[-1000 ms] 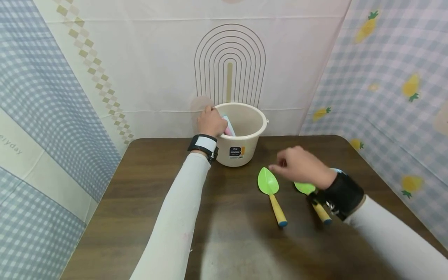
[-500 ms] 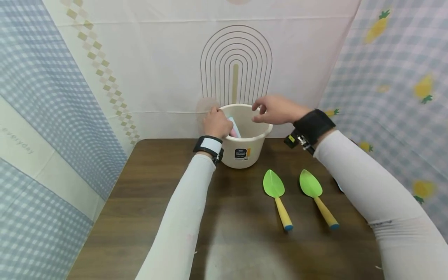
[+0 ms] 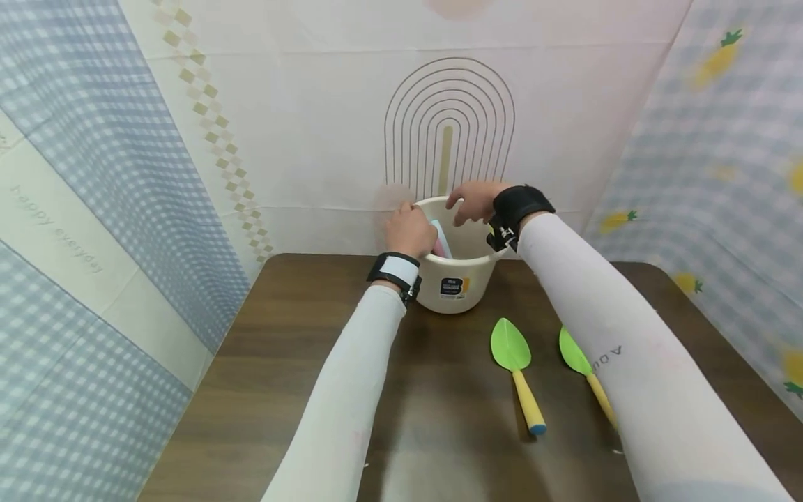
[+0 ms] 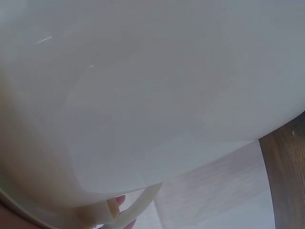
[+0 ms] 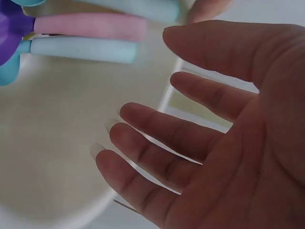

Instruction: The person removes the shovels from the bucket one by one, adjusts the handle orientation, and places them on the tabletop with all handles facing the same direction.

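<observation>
A cream bucket (image 3: 482, 280) with a dark label stands at the back of the table. My left hand (image 3: 410, 230) grips its left rim; in the left wrist view fingertips (image 4: 120, 200) show by the bucket's handle (image 4: 143, 202). Over the bucket's mouth is my right hand (image 3: 477, 201), fingers spread and holding nothing. Inside lean several tools, among them one with a pink handle (image 5: 90, 27) and purple head, and one with a light blue handle (image 5: 83, 49). Their heads are partly out of view. A green trowel (image 3: 510, 345) with a yellow handle lies in front of the bucket.
A second green trowel (image 3: 574, 353) lies to the right, partly hidden under my right sleeve (image 3: 615, 335). The wooden table (image 3: 301, 314) ends at a white patterned cloth (image 3: 320, 139) behind, with checked cloth on both sides.
My right hand has moved from above the trowels, up and left, to over the bucket's mouth. My left hand keeps its hold on the rim. The head view has shifted slightly left.
</observation>
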`<state>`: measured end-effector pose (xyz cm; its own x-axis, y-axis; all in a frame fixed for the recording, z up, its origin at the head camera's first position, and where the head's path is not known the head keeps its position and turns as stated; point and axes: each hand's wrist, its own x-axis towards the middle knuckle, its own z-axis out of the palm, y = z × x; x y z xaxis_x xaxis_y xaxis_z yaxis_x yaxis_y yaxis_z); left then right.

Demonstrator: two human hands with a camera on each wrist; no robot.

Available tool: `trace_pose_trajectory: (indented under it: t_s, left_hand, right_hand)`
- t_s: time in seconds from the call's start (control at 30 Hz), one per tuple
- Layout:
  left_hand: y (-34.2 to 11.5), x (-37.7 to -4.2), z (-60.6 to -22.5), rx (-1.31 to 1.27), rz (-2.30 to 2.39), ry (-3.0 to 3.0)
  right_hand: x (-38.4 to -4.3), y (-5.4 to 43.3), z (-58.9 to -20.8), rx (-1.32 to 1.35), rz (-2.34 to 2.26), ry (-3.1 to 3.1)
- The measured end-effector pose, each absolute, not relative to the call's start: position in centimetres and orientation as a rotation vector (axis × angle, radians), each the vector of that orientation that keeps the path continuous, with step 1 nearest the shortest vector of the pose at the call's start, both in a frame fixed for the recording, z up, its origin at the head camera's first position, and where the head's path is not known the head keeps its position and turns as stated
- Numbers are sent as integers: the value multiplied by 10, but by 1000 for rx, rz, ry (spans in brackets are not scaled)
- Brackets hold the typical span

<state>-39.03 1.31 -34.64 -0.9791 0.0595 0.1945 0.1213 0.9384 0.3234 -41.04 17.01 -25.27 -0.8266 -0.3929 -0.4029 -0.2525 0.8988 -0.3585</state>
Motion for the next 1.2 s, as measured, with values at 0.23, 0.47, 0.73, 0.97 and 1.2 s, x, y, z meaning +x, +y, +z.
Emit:
trace_pose_trajectory:
  t_s: [0.23, 0.47, 0.73, 0.97, 1.2]
  left_hand:
    - [28, -381, -349, -148, -497, -2924]
    - [43, -377, -348, -181, -512, -2938]
    - [48, -374, -347, -196, -555, -2914]
    - [49, -376, -349, -185, -550, -2901]
    - [48, -375, -348, -189, -516, -2910]
  right_hand:
    - [-429, 179, -279, -470, -346, 2577]
    - [-435, 193, -292, -420, -386, 2550]
    - [-439, 197, -307, -423, -433, 2562]
    - [-440, 192, -319, -505, -457, 2673]
    - [-444, 184, -326, -597, -540, 2766]
